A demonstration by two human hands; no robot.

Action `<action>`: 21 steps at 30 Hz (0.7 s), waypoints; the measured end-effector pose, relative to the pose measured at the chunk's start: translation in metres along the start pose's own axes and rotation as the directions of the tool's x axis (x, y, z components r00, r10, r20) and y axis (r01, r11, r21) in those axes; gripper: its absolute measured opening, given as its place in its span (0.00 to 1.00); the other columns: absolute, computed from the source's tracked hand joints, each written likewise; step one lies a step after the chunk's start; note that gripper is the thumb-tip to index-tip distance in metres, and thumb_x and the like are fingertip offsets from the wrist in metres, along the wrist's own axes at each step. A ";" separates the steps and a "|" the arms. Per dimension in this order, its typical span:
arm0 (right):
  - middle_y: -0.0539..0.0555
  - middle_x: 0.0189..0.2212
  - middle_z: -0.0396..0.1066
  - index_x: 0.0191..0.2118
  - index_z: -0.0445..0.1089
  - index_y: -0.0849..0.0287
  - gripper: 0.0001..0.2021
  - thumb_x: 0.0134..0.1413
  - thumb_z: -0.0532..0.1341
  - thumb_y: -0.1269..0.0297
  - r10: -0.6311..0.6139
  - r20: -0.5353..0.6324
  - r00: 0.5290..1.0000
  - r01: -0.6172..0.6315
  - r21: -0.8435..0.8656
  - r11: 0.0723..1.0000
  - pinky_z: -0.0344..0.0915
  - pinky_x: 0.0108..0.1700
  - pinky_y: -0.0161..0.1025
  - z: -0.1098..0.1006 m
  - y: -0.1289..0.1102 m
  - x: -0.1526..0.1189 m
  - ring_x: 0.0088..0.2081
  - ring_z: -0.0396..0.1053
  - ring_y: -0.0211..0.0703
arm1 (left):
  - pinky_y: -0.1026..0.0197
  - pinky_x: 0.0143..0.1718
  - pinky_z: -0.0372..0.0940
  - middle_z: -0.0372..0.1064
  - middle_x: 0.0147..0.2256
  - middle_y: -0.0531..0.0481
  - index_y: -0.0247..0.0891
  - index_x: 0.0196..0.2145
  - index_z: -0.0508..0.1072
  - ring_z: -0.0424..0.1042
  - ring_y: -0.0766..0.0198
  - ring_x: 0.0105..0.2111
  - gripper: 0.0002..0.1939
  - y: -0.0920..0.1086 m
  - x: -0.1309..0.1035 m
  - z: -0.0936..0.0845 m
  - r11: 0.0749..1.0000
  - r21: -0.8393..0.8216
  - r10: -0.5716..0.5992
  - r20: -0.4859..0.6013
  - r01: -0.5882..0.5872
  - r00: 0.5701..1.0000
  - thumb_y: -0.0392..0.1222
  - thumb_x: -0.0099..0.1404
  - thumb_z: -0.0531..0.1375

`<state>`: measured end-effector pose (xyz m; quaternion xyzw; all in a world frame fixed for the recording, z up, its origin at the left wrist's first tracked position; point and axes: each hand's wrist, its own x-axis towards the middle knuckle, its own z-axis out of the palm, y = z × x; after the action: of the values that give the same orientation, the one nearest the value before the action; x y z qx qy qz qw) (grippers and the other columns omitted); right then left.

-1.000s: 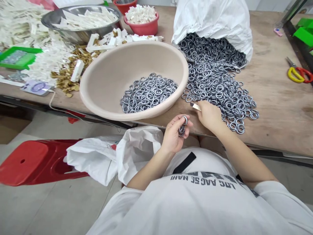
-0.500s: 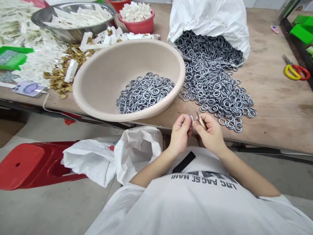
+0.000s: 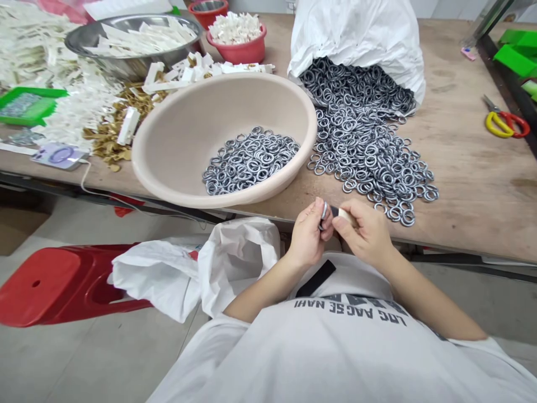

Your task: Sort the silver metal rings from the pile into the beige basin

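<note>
My left hand (image 3: pixel 308 235) pinches a grey ring (image 3: pixel 324 210) at the table's front edge. A small knife (image 3: pixel 347 217) with a pale grip is in my right hand (image 3: pixel 368 230), its short dark blade pointing left at the ring. Whether blade and ring touch I cannot tell. Just beyond my hands, a heap of loose grey rings (image 3: pixel 373 154) spills from a white sack (image 3: pixel 356 33) lying on its side. To the left stands a wide beige basin (image 3: pixel 176 140) with a pile of similar rings (image 3: pixel 254 159) inside.
Scissors (image 3: pixel 505 124) with red and yellow handles lie at right. A steel bowl (image 3: pixel 138 64), a red bowl (image 3: pixel 241 53), white plastic parts (image 3: pixel 86 106) and brass-coloured pieces (image 3: pixel 109 137) fill the left. Below are an open white bag (image 3: pixel 213 268) and a red stool (image 3: pixel 42 285).
The knife has turned from pointing up and away to pointing left at the ring. My left fingers have shifted, so the ring shows more upright. The view has moved slightly.
</note>
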<state>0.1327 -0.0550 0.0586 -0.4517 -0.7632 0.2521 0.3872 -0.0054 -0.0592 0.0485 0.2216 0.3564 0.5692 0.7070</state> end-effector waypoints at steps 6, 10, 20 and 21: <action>0.50 0.26 0.68 0.29 0.67 0.57 0.18 0.66 0.56 0.51 -0.097 0.062 0.993 0.109 -0.238 0.965 0.53 0.31 0.38 0.001 -0.006 -0.003 0.28 0.63 0.38 | 0.70 0.17 0.47 0.52 0.21 0.58 0.36 0.25 0.62 0.50 0.76 0.17 0.26 0.002 -0.001 0.001 1.000 0.013 -0.005 0.013 0.005 1.000 0.61 0.60 0.65; 0.50 0.26 0.68 0.28 0.66 0.57 0.19 0.66 0.56 0.51 -0.093 0.071 0.993 0.108 -0.264 0.958 0.52 0.31 0.38 0.002 -0.005 -0.003 0.28 0.63 0.37 | 0.70 0.16 0.45 0.51 0.19 0.59 0.36 0.25 0.62 0.48 0.77 0.16 0.27 0.002 -0.001 0.000 0.999 0.030 -0.027 0.005 0.027 1.000 0.62 0.59 0.65; 0.48 0.23 0.68 0.26 0.66 0.56 0.19 0.66 0.56 0.51 0.044 0.095 0.995 -0.025 -0.195 0.980 0.51 0.30 0.37 0.006 -0.004 -0.003 0.25 0.62 0.37 | 0.72 0.15 0.45 0.50 0.19 0.61 0.36 0.25 0.62 0.48 0.78 0.16 0.27 0.000 0.005 -0.006 0.998 0.044 -0.051 -0.012 0.052 0.999 0.62 0.57 0.67; 0.48 0.23 0.68 0.27 0.67 0.56 0.19 0.66 0.56 0.50 0.073 0.109 0.991 -0.051 -0.189 0.981 0.50 0.30 0.37 0.007 -0.004 -0.003 0.25 0.63 0.37 | 0.72 0.15 0.45 0.50 0.19 0.61 0.36 0.25 0.62 0.48 0.78 0.16 0.27 0.000 0.007 -0.007 0.998 0.044 -0.054 -0.017 0.055 0.998 0.61 0.57 0.67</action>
<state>0.1261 -0.0597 0.0568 -0.4941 -0.7899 0.2175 0.2908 -0.0099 -0.0535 0.0424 0.2230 0.3803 0.5434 0.7144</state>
